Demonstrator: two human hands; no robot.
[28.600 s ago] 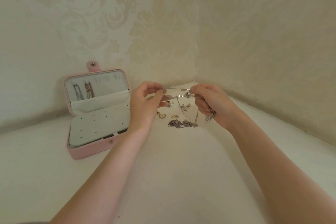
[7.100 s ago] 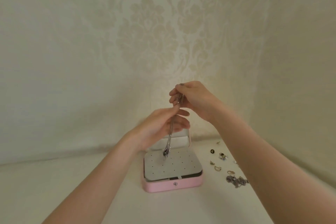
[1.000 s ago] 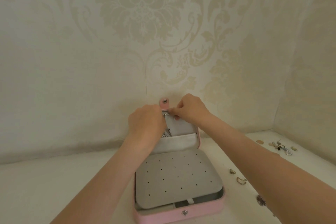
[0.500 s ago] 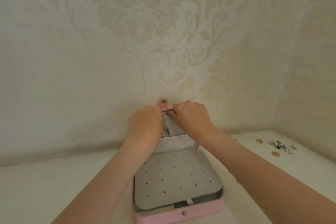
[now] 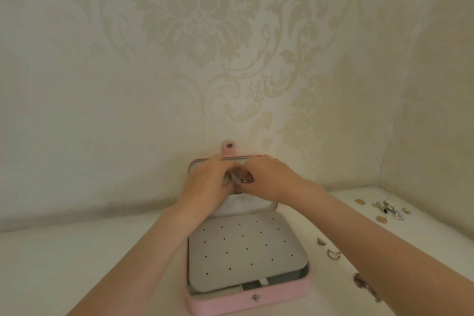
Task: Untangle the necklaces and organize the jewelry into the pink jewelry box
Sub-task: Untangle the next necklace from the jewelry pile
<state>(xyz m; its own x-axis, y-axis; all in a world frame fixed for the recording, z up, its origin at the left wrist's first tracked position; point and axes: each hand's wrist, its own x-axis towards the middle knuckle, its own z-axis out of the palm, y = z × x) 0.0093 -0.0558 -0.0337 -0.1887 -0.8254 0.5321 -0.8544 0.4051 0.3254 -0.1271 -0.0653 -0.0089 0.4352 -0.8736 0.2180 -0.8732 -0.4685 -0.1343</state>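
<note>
The pink jewelry box (image 5: 246,303) stands open against the wall, its lid upright and a grey perforated panel (image 5: 246,249) lying over the base. Both hands work inside the lid. My left hand (image 5: 205,185) and my right hand (image 5: 269,179) meet there, fingers curled, pinching a silver necklace (image 5: 234,178) between them. The chain hangs down toward the grey lid pocket (image 5: 246,206). Most of the chain is hidden by my fingers.
Loose jewelry lies on the white surface to the right: small earrings (image 5: 333,254), a cluster of rings and studs (image 5: 387,209) near the corner, and a tangled chain (image 5: 364,283) partly under my right forearm. Patterned walls close the back and right side.
Both hands have dropped a little from the lid's top edge to its middle. The necklace now shows between my fingers, lower inside the lid.
</note>
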